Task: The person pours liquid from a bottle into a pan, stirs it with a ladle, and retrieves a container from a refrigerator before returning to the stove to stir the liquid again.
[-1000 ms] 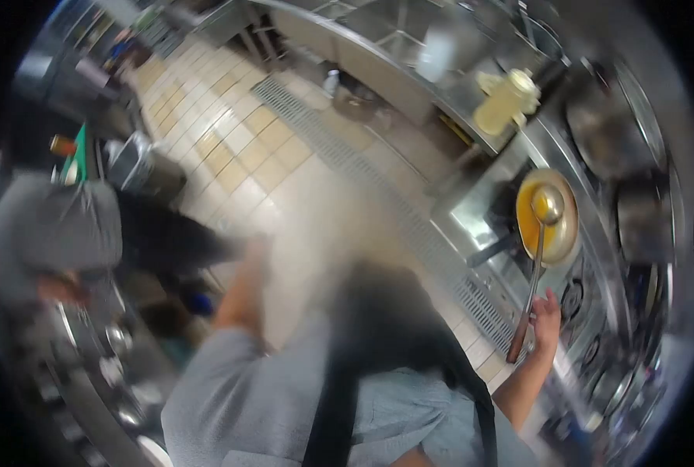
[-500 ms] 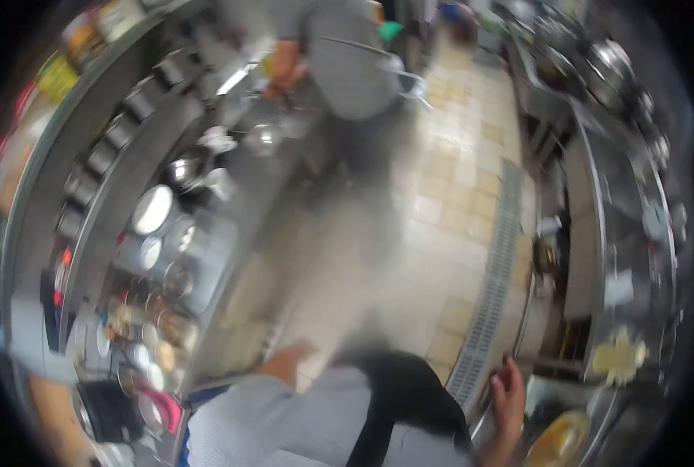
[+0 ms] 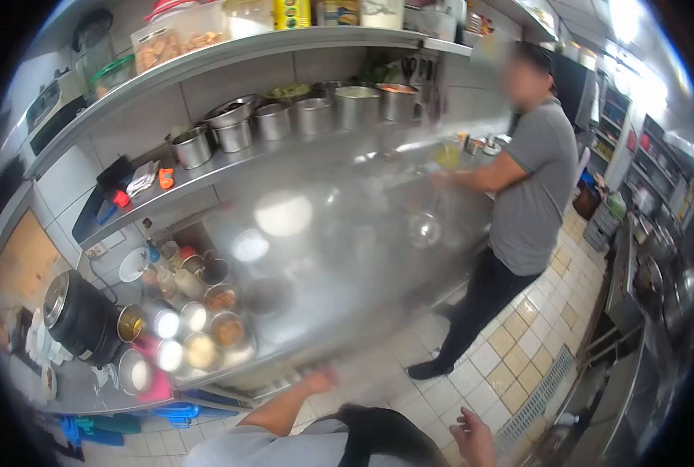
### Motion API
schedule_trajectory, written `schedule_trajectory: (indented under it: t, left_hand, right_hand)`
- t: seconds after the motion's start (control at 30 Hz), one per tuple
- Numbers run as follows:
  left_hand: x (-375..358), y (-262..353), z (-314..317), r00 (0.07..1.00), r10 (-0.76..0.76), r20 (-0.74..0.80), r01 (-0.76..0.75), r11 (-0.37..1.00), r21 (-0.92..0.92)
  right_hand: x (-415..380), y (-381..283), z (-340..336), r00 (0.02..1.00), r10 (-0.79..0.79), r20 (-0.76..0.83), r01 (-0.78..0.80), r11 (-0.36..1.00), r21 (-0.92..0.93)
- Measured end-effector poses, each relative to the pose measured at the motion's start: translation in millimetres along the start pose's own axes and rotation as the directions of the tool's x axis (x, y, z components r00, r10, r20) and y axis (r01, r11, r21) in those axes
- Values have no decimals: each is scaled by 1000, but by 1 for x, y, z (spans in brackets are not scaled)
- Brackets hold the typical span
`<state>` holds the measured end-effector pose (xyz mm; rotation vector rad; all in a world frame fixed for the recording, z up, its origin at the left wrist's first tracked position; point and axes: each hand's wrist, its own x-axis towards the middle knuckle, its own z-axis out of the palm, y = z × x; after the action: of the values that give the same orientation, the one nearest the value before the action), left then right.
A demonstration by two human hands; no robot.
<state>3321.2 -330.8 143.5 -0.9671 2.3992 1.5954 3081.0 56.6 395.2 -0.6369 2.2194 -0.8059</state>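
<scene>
My left hand (image 3: 321, 380) hangs in front of the steel counter (image 3: 339, 300), close to its front edge. Motion blurs its fingers, and I make out nothing held in it. Low on the right, my right hand (image 3: 472, 433) is over the tiled floor with its fingers loosely bent and apart, holding nothing. Nearest my left hand on the counter is a group of containers with sauces and seasonings, among them a tub of pale yellow paste (image 3: 201, 350) and a pot of reddish-brown sauce (image 3: 227, 330).
A co-worker in a grey shirt (image 3: 538, 183) stands at the counter's far right, arms over it. Several steel pots (image 3: 313, 117) line the shelf behind. A black cooker (image 3: 82, 315) stands left. A floor drain (image 3: 538, 397) runs along the right, beside the stove line (image 3: 635, 350).
My view has turned left, from the aisle toward the counter and its shelves. The co-worker now appears farther right. Both my hands remain low in front of me.
</scene>
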Motion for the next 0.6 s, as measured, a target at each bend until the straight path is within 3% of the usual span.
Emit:
schedule_trajectory:
  t: [0.03, 0.07, 0.1, 0.2, 0.27, 0.33, 0.37, 0.4, 0.43, 0.47, 0.53, 0.57, 0.6]
  left_hand:
    - [7, 3, -14, 998, -11, -56, 12, 1000, 27]
    - [-1, 10, -26, 992, 64, -108, -70, 996, -48]
    - [-6, 18, -38, 990, 65, -125, -71, 996, -50]
    - [-19, 39, -63, 960, -214, -178, 159, 947, -281]
    - [-22, 16, -61, 936, -276, -220, 234, 952, -198]
    - [-10, -48, -38, 921, -266, -283, 295, 953, 63]
    - [-16, -77, -28, 977, -47, -210, 134, 896, 423]
    - [-28, -90, -21, 990, 130, -57, -51, 699, 714]
    - [-38, -98, -9, 985, -119, -123, 156, 924, 350]
    - [-44, -104, 6, 927, -367, -78, 360, 929, -82]
    - [-43, -100, 22, 846, -518, 126, 384, 756, 530]
    - [-52, -126, 49, 825, -560, 80, 533, 817, 219]
    - [-60, -145, 71, 800, -598, 34, 598, 792, -125]
  right_hand:
    - [21, -17, 3, 991, -123, -53, 122, 992, -28]
    - [39, -32, 4, 965, -241, -101, 236, 970, -59]
    - [55, -43, 3, 962, -257, -96, 252, 966, -63]
    - [102, -74, -5, 922, -387, 14, 386, 922, 10]
    - [129, -102, -23, 895, -444, 42, 444, 896, 7]
    - [160, -133, -45, 842, -537, 54, 535, 843, 52]
    - [196, -126, -50, 784, -620, 21, 618, 783, 70]
    - [221, -141, -62, 743, -669, 12, 665, 741, 89]
    - [221, -181, -84, 701, -713, 9, 713, 701, -11]
    - [238, -202, -99, 673, -739, -3, 739, 673, -23]
    - [258, -260, -132, 594, -804, -28, 804, 594, 18]
    - [264, -293, -147, 550, -833, -68, 834, 552, -24]
    - [281, -320, -161, 421, -901, -110, 906, 424, -10]
